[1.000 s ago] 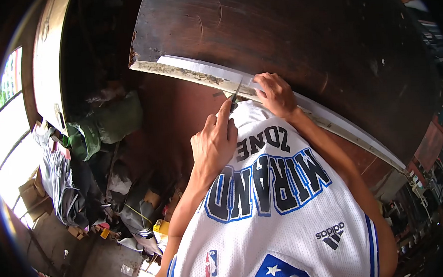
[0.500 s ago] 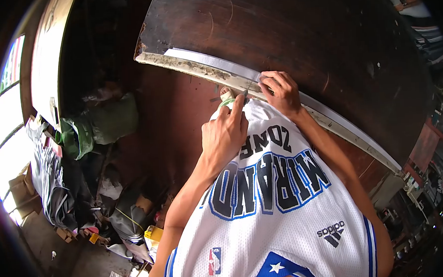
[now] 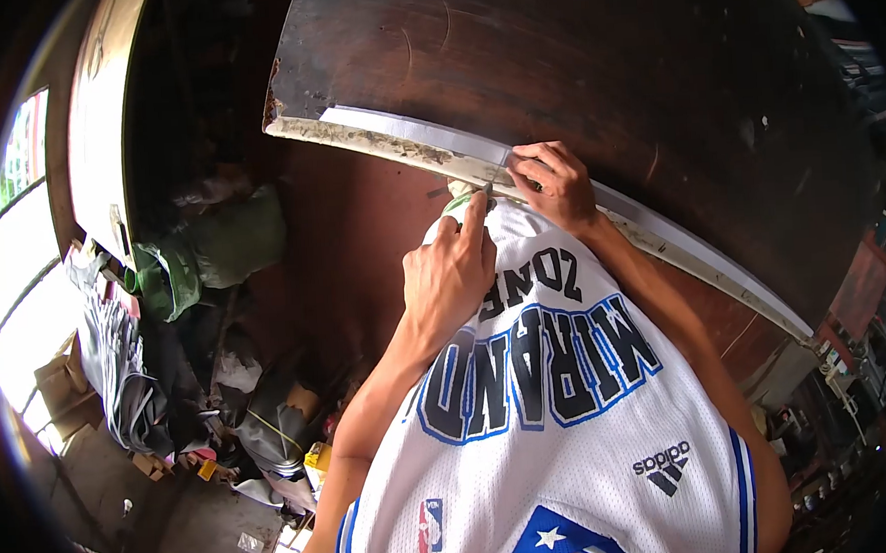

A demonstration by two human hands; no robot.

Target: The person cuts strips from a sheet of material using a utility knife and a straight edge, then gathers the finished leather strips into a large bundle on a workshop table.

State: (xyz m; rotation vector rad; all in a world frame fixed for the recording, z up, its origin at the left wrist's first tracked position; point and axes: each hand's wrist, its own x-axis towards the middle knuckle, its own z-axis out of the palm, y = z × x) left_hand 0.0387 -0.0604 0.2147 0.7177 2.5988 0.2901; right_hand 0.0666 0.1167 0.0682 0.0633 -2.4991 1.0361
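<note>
A long white strip lies along the pale, stained front edge of a dark brown tabletop. At the middle of that edge, my left hand is closed on a small dark thin tool, its index finger stretched along it and the tip at the edge. Just to the right, my right hand has its fingers bent together, with the fingertips on the white strip. Part of the tool is hidden by my left hand.
Green bags and a bundle of grey sheets are at the left, near a bright window. Cluttered dark material and a yellow item lie at the lower left. Tools and odds and ends crowd the right side.
The view has shifted slightly, so the tabletop edge and the left-side clutter sit a little differently in frame. Both hands keep nearly the same places and grips.
</note>
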